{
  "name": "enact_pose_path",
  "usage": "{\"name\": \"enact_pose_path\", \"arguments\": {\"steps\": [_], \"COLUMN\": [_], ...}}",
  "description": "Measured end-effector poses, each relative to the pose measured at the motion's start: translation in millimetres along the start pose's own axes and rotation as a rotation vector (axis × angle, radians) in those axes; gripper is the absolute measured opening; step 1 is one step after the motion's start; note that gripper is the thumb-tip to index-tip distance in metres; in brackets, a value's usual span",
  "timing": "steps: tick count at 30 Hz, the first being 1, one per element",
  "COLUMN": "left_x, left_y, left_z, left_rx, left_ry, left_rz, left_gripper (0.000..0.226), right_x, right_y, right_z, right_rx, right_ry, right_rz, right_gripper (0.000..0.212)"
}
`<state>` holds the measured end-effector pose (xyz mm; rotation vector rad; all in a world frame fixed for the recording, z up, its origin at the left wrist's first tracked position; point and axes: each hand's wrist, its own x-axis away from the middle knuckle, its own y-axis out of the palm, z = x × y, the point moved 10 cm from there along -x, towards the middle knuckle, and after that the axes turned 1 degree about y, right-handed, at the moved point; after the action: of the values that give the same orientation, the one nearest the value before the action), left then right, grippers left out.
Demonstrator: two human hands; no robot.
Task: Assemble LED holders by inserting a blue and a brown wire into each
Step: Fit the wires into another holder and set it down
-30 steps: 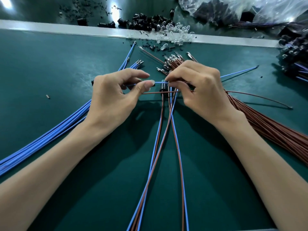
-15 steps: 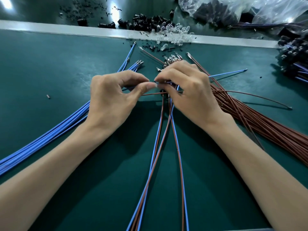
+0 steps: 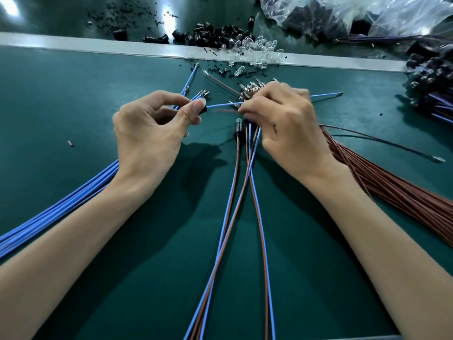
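Observation:
My left hand (image 3: 152, 128) pinches a small black LED holder (image 3: 202, 110) between thumb and forefinger. From the holder a blue wire (image 3: 221, 105) runs right to the curled fingertips of my right hand (image 3: 286, 126), which pinch it; its far end sticks out beyond the knuckles. Just below it lies a blurred brown wire (image 3: 224, 110). Under my right hand, a wired holder with a clear LED (image 3: 238, 128) rests on the green mat, its blue and brown leads (image 3: 232, 207) trailing toward me.
A bundle of blue wires (image 3: 61, 204) fans out on the left, and a brown bundle (image 3: 392, 192) on the right. Loose black holders (image 3: 215, 35) and clear LEDs (image 3: 255, 50) lie by a silver strip (image 3: 98, 46). A plastic bag (image 3: 343, 13) and dark wired parts (image 3: 436, 89) sit far right.
My hands have drawn apart. The left hand moved left with the holder, showing a stretch of blue wire between the fingertips. The right hand shifted slightly up and right.

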<state>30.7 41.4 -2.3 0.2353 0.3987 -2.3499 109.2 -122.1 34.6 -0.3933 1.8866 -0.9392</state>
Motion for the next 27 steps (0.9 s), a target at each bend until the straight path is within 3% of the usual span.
{"name": "enact_pose_path", "arguments": {"steps": [6, 10, 13, 19, 27], "left_x": [1, 3, 3, 8, 7], "left_y": [11, 14, 14, 17, 18], "left_z": [1, 3, 6, 26, 31], "left_rx": [0.044, 0.01, -0.059, -0.214, -0.348], "left_ry": [-0.01, -0.007, 0.017, 0.226, 0.348], "left_rz": [-0.106, -0.151, -0.162, -0.179, -0.207], "left_gripper": [0.007, 0.019, 0.017, 0.014, 0.025], "right_x": [-1, 0, 0, 0, 0], "right_y": [-1, 3, 1, -7, -12], "right_z": [13, 8, 8, 3, 1], "right_rx": [-0.056, -0.066, -0.072, -0.071, -0.065], "right_ry": [0.006, -0.035, -0.043, -0.098, -0.118], "right_rz": [-0.009, -0.013, 0.0, 0.055, 0.09], "right_gripper": [0.016, 0.014, 0.014, 0.013, 0.012]}}
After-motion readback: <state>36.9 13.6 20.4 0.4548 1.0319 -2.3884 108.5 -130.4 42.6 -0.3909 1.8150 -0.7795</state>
